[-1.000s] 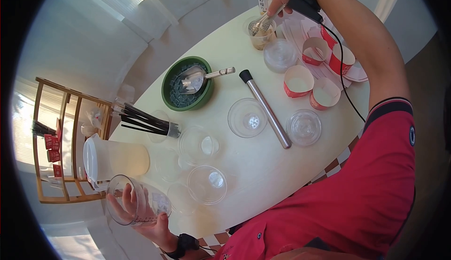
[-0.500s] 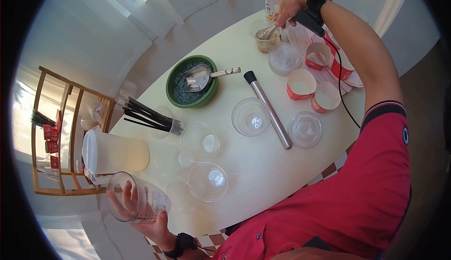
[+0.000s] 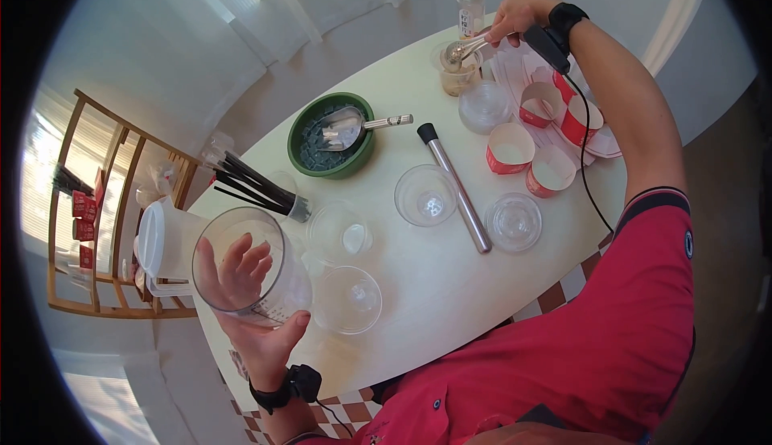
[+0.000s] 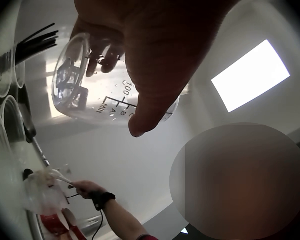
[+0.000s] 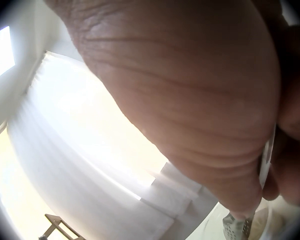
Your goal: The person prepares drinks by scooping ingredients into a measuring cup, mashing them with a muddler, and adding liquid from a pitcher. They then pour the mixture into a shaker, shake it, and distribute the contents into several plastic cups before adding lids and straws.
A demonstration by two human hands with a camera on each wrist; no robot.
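Note:
My left hand [image 3: 261,344] grips a clear measuring cup [image 3: 288,284], thumb on one side and fingers round the other. The cup is tilted, its mouth toward the head camera, and dark scale marks and water drops show in the left wrist view. At the table's far end, my right hand [image 3: 516,20] pinches the handles of metal tongs [image 3: 470,46] with perforated heads. Those heads are at the mouth of a clear tub [image 3: 460,85] holding something brownish. In the right wrist view the palm hides most of the tongs [image 5: 234,227].
A green bowl [image 3: 363,155] of dark jelly cubes holds a metal scoop [image 3: 342,131]. Nearby lie a muddler [image 3: 458,192], clear bowls [image 3: 426,196], black straws [image 3: 257,184], red paper cups [image 3: 510,151] and a lidded jar [image 3: 470,15]. A pitcher [image 3: 165,240] stands left.
My left hand has lifted the measuring cup upward and toward the table's middle. The tongs dipped into the tub, then turned and rose a little toward its rim.

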